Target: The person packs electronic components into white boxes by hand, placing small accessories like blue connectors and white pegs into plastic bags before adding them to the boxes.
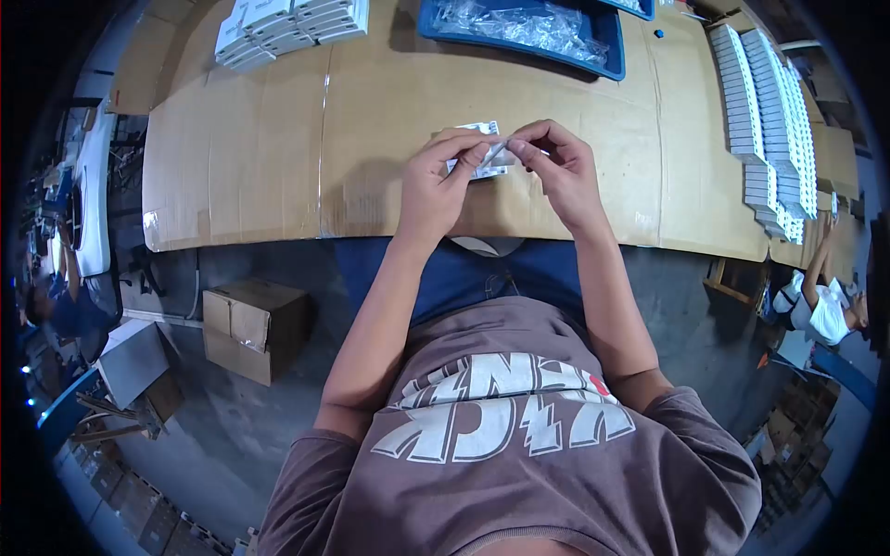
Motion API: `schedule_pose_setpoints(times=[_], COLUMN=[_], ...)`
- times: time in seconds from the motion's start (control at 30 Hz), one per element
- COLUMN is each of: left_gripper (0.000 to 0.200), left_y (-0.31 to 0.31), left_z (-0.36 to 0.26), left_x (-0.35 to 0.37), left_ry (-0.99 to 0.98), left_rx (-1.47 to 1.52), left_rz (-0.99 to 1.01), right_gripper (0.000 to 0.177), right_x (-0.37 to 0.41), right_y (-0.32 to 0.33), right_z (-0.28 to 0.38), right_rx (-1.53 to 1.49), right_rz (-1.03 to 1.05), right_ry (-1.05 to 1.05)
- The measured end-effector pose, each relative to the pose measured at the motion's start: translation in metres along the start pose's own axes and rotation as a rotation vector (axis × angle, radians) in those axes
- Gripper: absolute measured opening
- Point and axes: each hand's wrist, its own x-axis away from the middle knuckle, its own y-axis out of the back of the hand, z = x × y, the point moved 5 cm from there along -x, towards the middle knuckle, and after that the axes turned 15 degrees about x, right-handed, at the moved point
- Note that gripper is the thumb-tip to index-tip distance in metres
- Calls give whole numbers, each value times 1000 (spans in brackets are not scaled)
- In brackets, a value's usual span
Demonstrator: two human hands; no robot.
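My left hand [438,178] and my right hand [567,176] are raised over the near part of the table, fingertips almost meeting. Both are closed in a pinch on a small clear plastic bag [498,153], stretched between thumbs and forefingers. What is inside the bag is too small to make out. Just beneath and behind my fingers lies a white box [484,127] with printing on it, partly hidden by my left hand.
A blue bin [519,57] of clear plastic bags stands at the back. White boxes [292,23] are stacked back left, and tall rows of white boxes [765,120] stand right. Cardboard [250,157] covers the table. A carton [250,324] sits on the floor. People work at both sides.
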Motion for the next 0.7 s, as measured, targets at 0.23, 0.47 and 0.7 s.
schedule_pose_setpoints(times=[0.23,0.47,0.7], left_gripper=[25,27,26], left_y=[-3,17,6], left_z=[-8,41,36], left_x=[-6,9,3], left_ry=[-47,536,483], left_rx=[-2,533,492], left_rz=[-112,-125,-75], right_gripper=[12,14,14], right_x=[-3,8,5], right_y=[-8,-2,9], right_z=[-2,-10,-24], right_rx=[-131,15,-10], right_rz=[77,107,108], right_ry=[-77,20,-10])
